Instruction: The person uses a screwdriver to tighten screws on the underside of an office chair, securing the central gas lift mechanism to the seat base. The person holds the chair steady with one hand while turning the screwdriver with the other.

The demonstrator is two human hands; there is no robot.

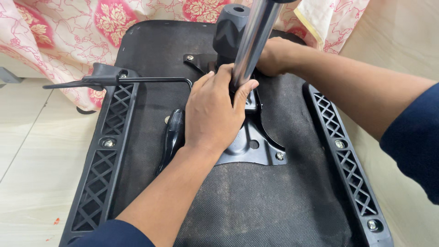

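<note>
left hand [212,112] lies palm down on the black metal mechanism plate [256,148] of an upturned chair seat [238,201], fingers curled round the base of the chrome cylinder [254,36], thumb pressed to its near side. right hand [273,57] sits just behind the cylinder, closed at its foot, though what it grips is hidden. a black lever handle [173,137] lies just left of the left hand; flowered cloth [68,32] beyond both hands.
</note>
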